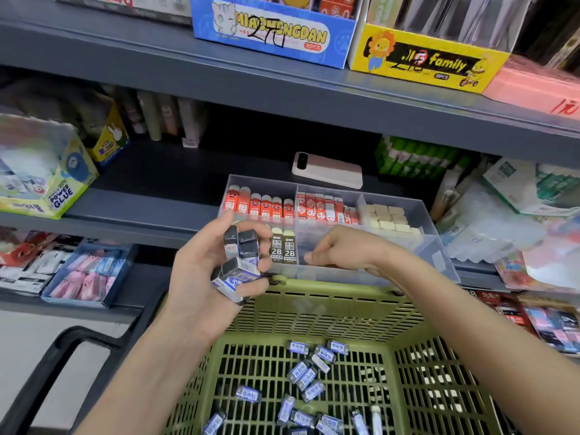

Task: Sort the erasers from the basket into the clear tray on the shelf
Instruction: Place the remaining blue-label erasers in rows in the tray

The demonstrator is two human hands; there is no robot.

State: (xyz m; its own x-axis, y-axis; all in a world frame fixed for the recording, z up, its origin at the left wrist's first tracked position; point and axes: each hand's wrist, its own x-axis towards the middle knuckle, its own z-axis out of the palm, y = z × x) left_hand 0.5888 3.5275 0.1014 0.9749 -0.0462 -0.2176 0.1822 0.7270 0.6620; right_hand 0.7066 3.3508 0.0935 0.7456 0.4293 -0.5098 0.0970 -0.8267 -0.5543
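Observation:
My left hand (201, 271) holds a bunch of several black erasers in blue-and-white sleeves (240, 259) above the far rim of the green basket (314, 315). My right hand (339, 249) reaches into the front of the clear tray (417, 215) on the shelf, fingers curled; whether it holds anything is hidden. Two brown 2B erasers (283, 248) stand in the tray's front left compartment, between my hands. Red erasers (260, 205) and cream blocks (387, 218) fill the back compartments. More blue-sleeved erasers (306, 375) lie loose on the basket floor.
A pink phone (328, 169) lies on the shelf behind the tray. A Power Glue box (47, 177) stands at the left, green packs (414, 158) at the right. A blue box of pink erasers (91, 274) sits on the lower shelf. The upper shelf edge (282, 89) overhangs.

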